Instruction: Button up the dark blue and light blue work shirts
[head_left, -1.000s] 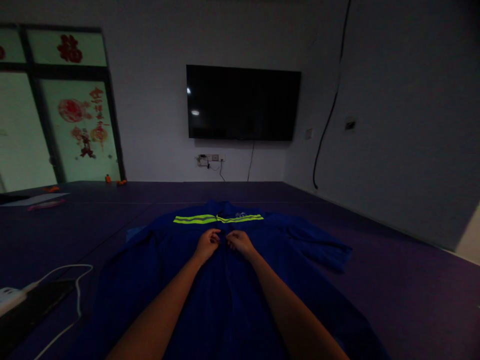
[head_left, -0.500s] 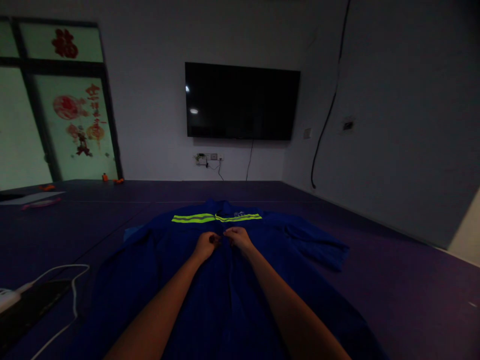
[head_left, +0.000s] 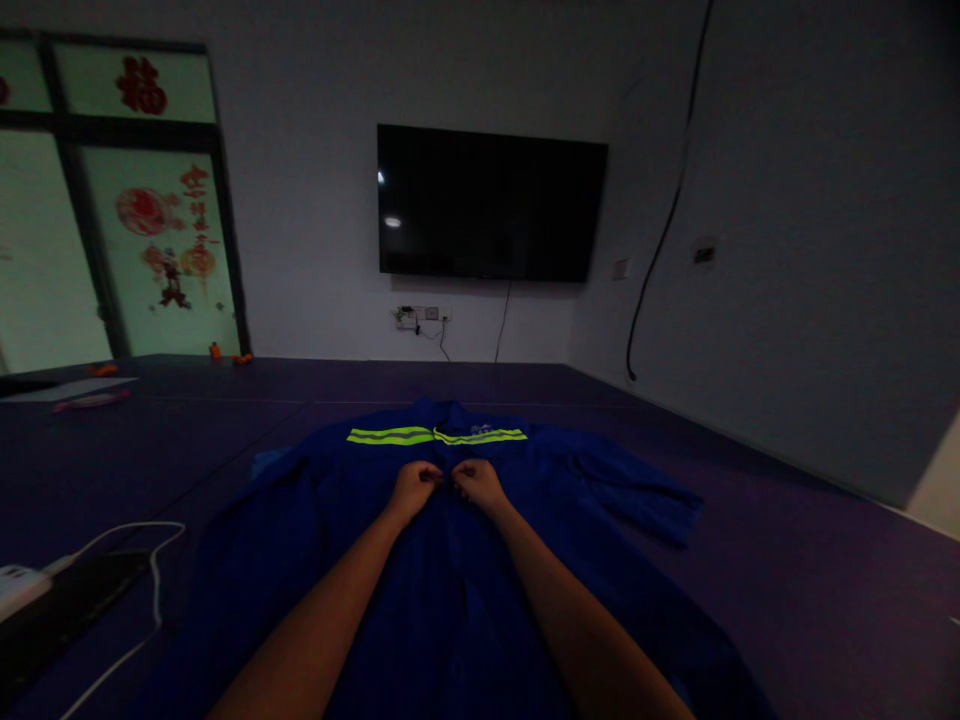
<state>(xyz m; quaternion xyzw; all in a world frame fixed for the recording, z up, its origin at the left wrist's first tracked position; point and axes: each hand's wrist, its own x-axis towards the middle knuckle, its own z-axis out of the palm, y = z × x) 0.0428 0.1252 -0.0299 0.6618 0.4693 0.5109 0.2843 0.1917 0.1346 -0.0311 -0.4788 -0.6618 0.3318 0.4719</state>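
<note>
A blue work jacket (head_left: 517, 520) with yellow-green reflective bands across its chest lies spread out, front up, its collar pointing away from me. Both hands are at the front opening just below the bands. My left hand (head_left: 415, 488) is closed, its fingers pinching the jacket's front edge. Close beside it, my right hand (head_left: 480, 484) pinches the other side of the opening. The fingertips nearly meet. Dim light hides whether a button or zip is between them.
A purple mat (head_left: 787, 560) covers the floor. At left lie a white charger (head_left: 22, 590) with a cable (head_left: 155, 580) and a dark flat object (head_left: 82, 610). Small orange objects (head_left: 241, 358) are near the door. A television (head_left: 491, 205) hangs on the far wall.
My right hand's fingers have curled in and dropped slightly at the opening. The left hand has barely moved. The view has shifted a little to the left.
</note>
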